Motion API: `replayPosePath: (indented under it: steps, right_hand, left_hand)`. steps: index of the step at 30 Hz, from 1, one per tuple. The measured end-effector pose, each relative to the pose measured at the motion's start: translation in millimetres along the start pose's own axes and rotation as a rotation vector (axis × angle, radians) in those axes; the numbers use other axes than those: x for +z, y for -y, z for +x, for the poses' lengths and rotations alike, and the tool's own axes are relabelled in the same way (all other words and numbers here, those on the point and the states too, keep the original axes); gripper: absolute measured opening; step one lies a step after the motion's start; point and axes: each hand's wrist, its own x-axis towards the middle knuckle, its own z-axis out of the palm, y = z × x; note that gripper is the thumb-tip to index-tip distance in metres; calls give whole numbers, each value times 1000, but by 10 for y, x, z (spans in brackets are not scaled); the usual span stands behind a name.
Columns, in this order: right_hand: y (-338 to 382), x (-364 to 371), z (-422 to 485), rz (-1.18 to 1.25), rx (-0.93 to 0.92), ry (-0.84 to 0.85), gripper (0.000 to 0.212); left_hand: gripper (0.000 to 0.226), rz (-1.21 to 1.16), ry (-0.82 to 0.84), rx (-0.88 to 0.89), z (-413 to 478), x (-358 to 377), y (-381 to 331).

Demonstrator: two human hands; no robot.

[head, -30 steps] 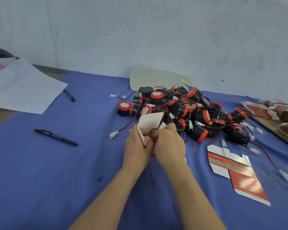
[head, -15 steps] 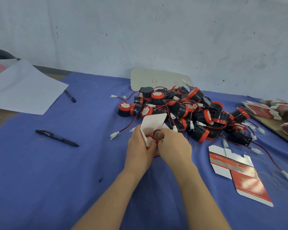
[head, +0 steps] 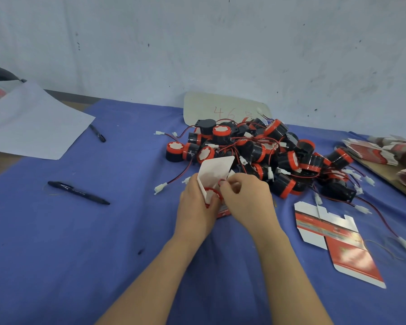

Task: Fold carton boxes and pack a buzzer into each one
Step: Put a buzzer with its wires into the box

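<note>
Left hand [head: 196, 207] grips the carton [head: 215, 171], whose flap is raised on the far side. The buzzer [head: 211, 194] sits in the carton mouth, between both hands. Right hand [head: 246, 198] pinches the red wire [head: 221, 181] just above the buzzer, probably for tucking in.

Matt blue cloth [head: 103, 242]; glossy plastic buzzers [head: 263, 151].

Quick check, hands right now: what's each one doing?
Left hand: grips the carton box with a buzzer in its mouth.
Right hand: pinches the buzzer's red wire.
</note>
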Motion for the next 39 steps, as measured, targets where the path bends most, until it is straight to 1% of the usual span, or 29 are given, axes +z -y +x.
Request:
replayPosePath:
  steps: [2, 7, 9, 11, 12, 14, 16, 20, 22, 25, 28, 31, 36, 39]
  right_hand:
    - [11, 13, 0, -26, -28, -51, 26]
    - [-14, 42, 1, -163, -59, -75, 20]
    - [2, 65, -11, -137, -86, -98, 15]
    - [24, 88, -20, -59, -86, -122, 9]
    - [30, 94, -22, -26, -74, -131, 11]
    - [21, 116, -21, -6, -67, -125, 24]
    - [-7, 141, -26, -43, -76, -101, 27]
    - [-67, 170, -19, -254, -56, -92, 27]
    - [-66, 190, -22, -280, -37, -80, 29]
    - [-82, 235, -12, -303, -31, -69, 22]
    - [-113, 247, 18, -343, -21, -61, 24]
    - [-122, 252, 23, -328, -30, -91, 22]
    - [-116, 280, -5, -231, -77, -131, 39]
    - [-110, 288, -11, -267, -77, -115, 34]
  left_hand:
    - [30, 2, -2, 6, -2, -2, 0]
    - [37, 7, -23, 45, -11, -11, -4]
    - [34, -9, -27, 48, -16, -16, -5]
    - [33, -16, -32, 46, -20, -16, -7]
    - [33, -21, -36, 47, -20, -14, -4]
    - [32, -26, -42, 46, -16, -10, -5]
    - [32, -29, -34, 37, -15, -12, -7]
    - [34, -40, -29, 35, -24, -26, -18]
    - [32, -39, -30, 37, -26, -25, -27]
    - [31, -45, -27, 29, -24, -23, -40]
    - [31, -42, -33, 31, -29, -24, -47]
    - [37, -30, -32, 37, -38, -22, -56]
    - [42, -13, -21, 25, -31, -17, -44]
    - [42, -8, -18, 21, -24, -11, -30]
